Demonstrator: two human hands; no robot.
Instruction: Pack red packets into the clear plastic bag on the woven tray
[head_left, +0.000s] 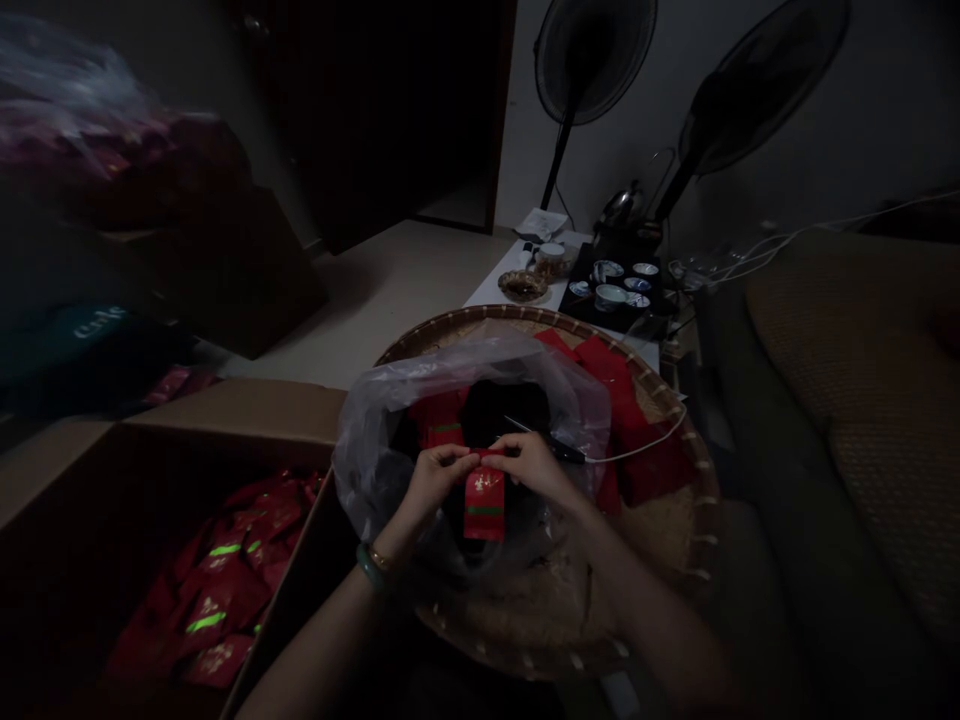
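Between my two hands hangs a small red packet with gold print and a green stripe. My left hand pinches its top edge at the left, and my right hand pinches the same edge at the right. Behind them a clear plastic bag lies open, with dark contents and another red packet inside. A thin pointed tool with a black handle and a white cord rests by my right hand; whether that hand touches it I cannot tell. All this sits on a round woven tray.
Flat red packets lie at the tray's right side. A cardboard box at left holds many filled red packets. Beyond stand a low table with teacups, a glass ashtray and two fans. A couch is at right.
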